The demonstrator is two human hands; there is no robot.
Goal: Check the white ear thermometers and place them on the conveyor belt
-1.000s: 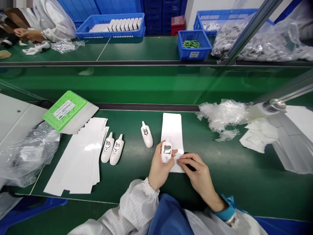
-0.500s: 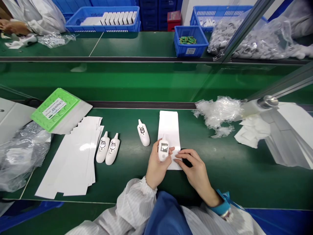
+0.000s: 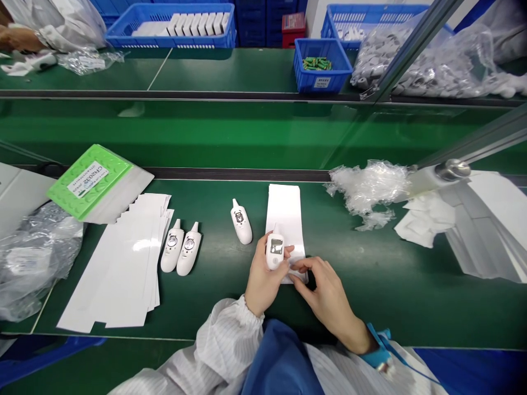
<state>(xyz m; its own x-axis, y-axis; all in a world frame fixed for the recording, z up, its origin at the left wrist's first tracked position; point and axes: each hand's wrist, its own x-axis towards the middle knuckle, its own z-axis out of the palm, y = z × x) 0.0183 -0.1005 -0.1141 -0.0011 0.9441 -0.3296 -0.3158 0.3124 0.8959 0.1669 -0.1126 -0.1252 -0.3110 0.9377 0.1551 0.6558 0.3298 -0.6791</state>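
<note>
A white ear thermometer (image 3: 275, 250) with a small grey display and a round button rests in my left hand (image 3: 263, 277), tip pointing away from me. My left thumb and fingers wrap round its body. Close to its lower end, my right hand (image 3: 323, 291) has thumb and index finger curled towards each other in a pinch; whatever lies between them is too small to make out. Under both hands lies a narrow white sheet or stack (image 3: 285, 211). Another white thermometer (image 3: 241, 221) lies to the left, face up.
Two more thermometers (image 3: 189, 249) lie beside white sheets (image 3: 123, 263). A green battery tray (image 3: 88, 181) sits at left, crumpled clear plastic (image 3: 368, 186) at right. On the shelf are a blue bin (image 3: 323, 71) with batteries and a long blue basket (image 3: 173, 41). Another person's hand (image 3: 20, 39) is at upper left.
My right hand has shifted slightly left and down, its fingertips now nearer the thermometer's lower end. My left hand keeps the thermometer in the same place. The view has tilted very slightly.
</note>
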